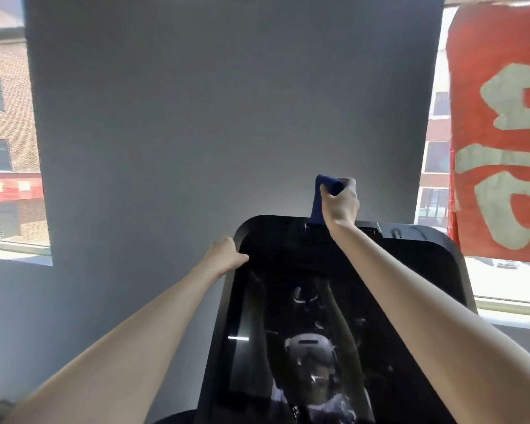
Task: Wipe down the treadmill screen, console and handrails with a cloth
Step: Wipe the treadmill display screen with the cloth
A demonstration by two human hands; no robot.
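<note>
The treadmill's black glossy screen (pixel 288 270) fills the lower middle, tilted toward me and reflecting my arms and headset. My left hand (pixel 224 254) grips the screen's upper left edge, fingers curled round the frame. My right hand (pixel 340 200) is raised above the screen's top edge and holds a dark blue cloth (pixel 320 197). The cloth hangs down from my fist and its lower end meets the top rim of the screen. The console and handrails are out of view.
A grey wall (pixel 227 102) stands straight behind the screen. Windows flank it: brick buildings show on the left (pixel 6 133), and a red banner with pale characters (pixel 499 133) hangs at the right.
</note>
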